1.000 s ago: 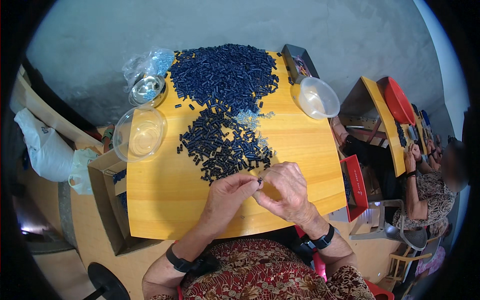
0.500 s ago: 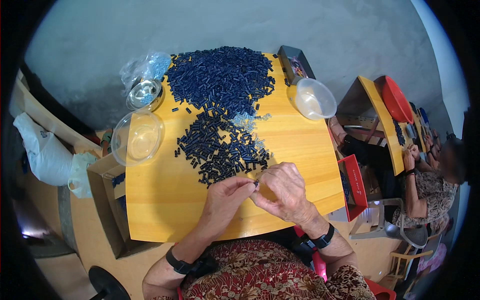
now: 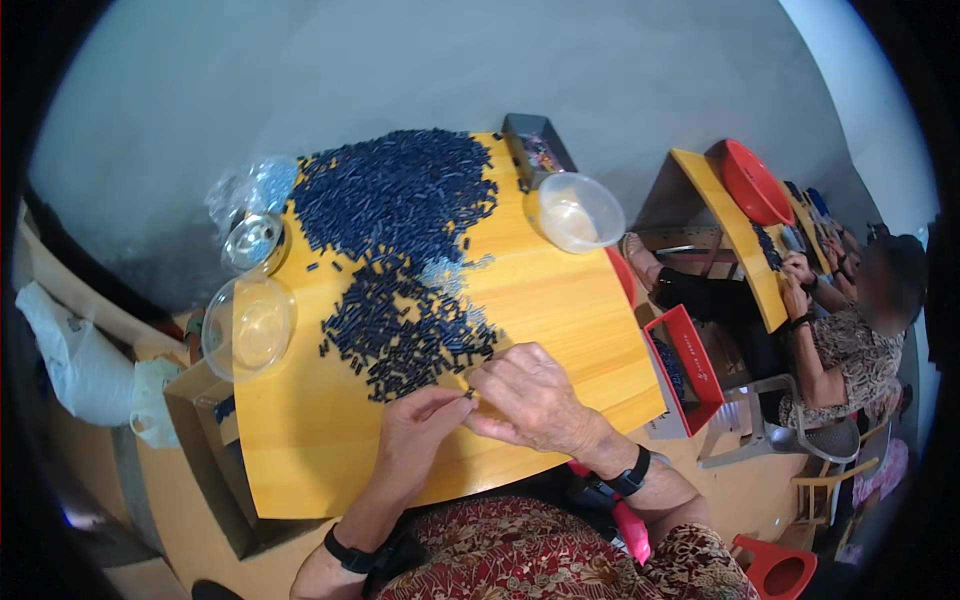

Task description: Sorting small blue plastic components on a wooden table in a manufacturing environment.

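My left hand [image 3: 422, 428] and my right hand [image 3: 535, 398] meet over the near part of the yellow table [image 3: 340, 450]. Between the left thumb and forefinger is a small dark cylindrical piece [image 3: 469, 395], only its end showing. The right fingertips pinch at the same spot; whatever they grip is covered by the fingers. Just beyond my hands lies a loose spread of dark blue cylindrical pieces [image 3: 385, 335]. It runs into a bigger heap of such pieces [image 3: 395, 190] at the far side. Small thin silvery pins [image 3: 443, 276] lie at the spread's right edge.
A clear round tub [image 3: 250, 330] and a metal bowl [image 3: 252, 243] stand on the left, near a clear plastic bag [image 3: 262, 188]. At the far right are another clear tub [image 3: 578, 215] and a dark tray [image 3: 540, 150]. Right of the table, a co-worker [image 3: 840, 345] sits beyond a red box [image 3: 685, 370].
The view has tilted and shifted, so the table appears lower and further left. My hands stay together around the small dark piece, with the fingers barely altered.
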Demonstrator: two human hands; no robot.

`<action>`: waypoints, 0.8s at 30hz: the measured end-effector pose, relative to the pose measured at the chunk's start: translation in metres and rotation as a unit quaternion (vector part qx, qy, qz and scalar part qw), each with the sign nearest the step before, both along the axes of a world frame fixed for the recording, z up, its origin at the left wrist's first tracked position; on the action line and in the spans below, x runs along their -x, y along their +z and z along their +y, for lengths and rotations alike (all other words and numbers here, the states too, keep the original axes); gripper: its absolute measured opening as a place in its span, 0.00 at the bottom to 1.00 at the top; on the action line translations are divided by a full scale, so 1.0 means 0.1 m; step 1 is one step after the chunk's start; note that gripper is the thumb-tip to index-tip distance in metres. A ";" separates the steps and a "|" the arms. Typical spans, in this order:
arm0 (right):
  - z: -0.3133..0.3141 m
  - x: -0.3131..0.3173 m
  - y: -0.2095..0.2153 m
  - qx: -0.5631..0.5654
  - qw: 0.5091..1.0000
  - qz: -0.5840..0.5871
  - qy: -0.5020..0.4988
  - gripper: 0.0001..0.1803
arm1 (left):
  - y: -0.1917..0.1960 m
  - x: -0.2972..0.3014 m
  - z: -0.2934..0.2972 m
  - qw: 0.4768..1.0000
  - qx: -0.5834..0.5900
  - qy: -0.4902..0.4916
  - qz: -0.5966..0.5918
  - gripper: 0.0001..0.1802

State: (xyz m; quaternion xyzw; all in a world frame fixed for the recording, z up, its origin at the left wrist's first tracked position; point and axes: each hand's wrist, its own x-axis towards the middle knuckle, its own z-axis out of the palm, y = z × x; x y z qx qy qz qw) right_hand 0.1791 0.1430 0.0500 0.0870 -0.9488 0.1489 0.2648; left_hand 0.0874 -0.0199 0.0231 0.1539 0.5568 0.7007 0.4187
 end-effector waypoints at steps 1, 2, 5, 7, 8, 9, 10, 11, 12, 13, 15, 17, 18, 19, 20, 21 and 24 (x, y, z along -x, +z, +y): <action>0.00 0.00 0.01 -0.007 1.000 0.003 -0.008 0.17 | 0.00 0.00 -0.01 1.000 0.004 0.009 0.001 0.09; 0.01 0.01 0.02 -0.010 1.000 -0.005 -0.001 0.17 | 0.00 0.00 -0.01 1.000 -0.005 0.014 -0.008 0.08; 0.05 0.01 0.02 -0.018 1.000 -0.022 -0.003 0.17 | 0.00 -0.01 0.03 1.000 0.008 0.018 -0.005 0.08; 0.07 0.01 0.03 -0.034 0.999 -0.026 0.012 0.21 | 0.02 -0.02 0.02 1.000 0.006 0.012 -0.012 0.08; 0.07 0.02 0.04 -0.034 0.999 -0.019 0.015 0.20 | 0.03 -0.02 0.02 0.999 0.015 0.024 -0.016 0.07; 0.07 0.02 0.05 -0.041 0.999 -0.016 0.005 0.20 | 0.03 -0.02 0.02 0.999 0.023 0.035 -0.020 0.07; 0.06 0.02 0.04 -0.038 0.999 -0.018 0.008 0.20 | 0.03 -0.02 0.02 0.999 0.015 0.023 -0.018 0.07; 0.06 0.02 0.03 -0.036 0.999 -0.018 0.011 0.20 | 0.02 -0.02 0.01 0.999 0.018 0.034 -0.020 0.07; 0.04 0.03 0.02 -0.041 0.999 -0.012 0.003 0.18 | 0.01 -0.01 0.00 0.999 0.019 0.046 -0.021 0.07; 0.04 0.03 0.01 -0.048 0.999 -0.010 -0.009 0.18 | -0.02 -0.01 0.00 0.999 0.013 0.034 -0.019 0.07; 0.04 0.02 -0.02 -0.037 0.999 0.010 0.005 0.17 | -0.08 0.00 -0.01 0.998 0.023 0.057 -0.022 0.07; 0.05 0.01 -0.03 -0.046 0.999 0.014 -0.005 0.15 | -0.11 -0.01 0.01 0.998 0.025 0.048 -0.015 0.06; 0.04 0.00 -0.04 -0.039 0.999 0.014 -0.007 0.15 | -0.15 -0.01 0.00 0.998 0.017 0.058 -0.016 0.06; 0.04 -0.01 -0.06 -0.033 0.999 0.015 -0.008 0.14 | -0.16 -0.02 0.01 0.997 0.009 0.068 -0.018 0.06; 0.05 -0.02 -0.09 -0.024 1.000 0.018 -0.009 0.15 | -0.16 -0.02 0.01 0.998 0.006 0.060 -0.016 0.06; 0.05 -0.02 -0.10 -0.027 0.999 0.019 -0.019 0.15 | -0.14 -0.03 0.01 0.998 0.003 0.057 -0.010 0.06; 0.08 -0.05 -0.09 -0.011 0.999 0.040 -0.009 0.14 | -0.19 -0.05 0.04 0.998 -0.005 0.057 0.008 0.06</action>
